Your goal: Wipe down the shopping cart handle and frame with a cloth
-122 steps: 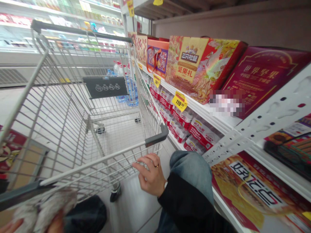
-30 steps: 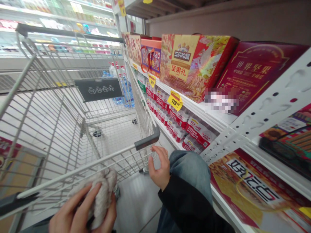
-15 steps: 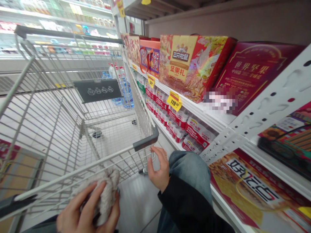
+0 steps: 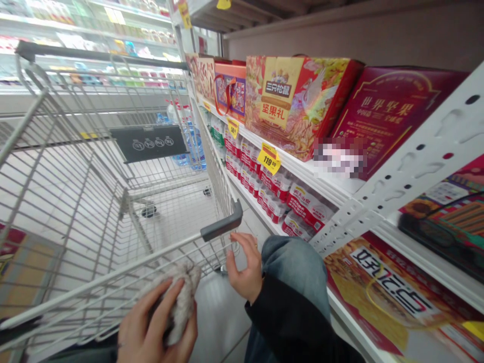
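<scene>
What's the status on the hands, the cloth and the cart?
Left hand gripping the bunched cloth at the near edge of the cart. Right hand open at its corner. Knee close beside right hand.

A: Cloth [image 4: 191, 281]?
B: Rough, matt, nubbly textile.
A: Cart [image 4: 151, 259]?
B: Smooth metal wire; corner cap [image 4: 223, 224] looks matt plastic.
A: Floor [image 4: 221, 310]?
B: Smooth, faintly glossy tile.
A: Jeans [image 4: 297, 264]?
B: Matt denim.

A supermarket is unfolding here: a wire shopping cart [image 4: 149, 143] is standing before us, a yellow price tag [image 4: 269, 160] is advertising 119.00, nut gift boxes [image 4: 295, 101] are lining a shelf [image 4: 297, 165], bright display racks [image 4: 38, 19] are glowing beyond.
</scene>
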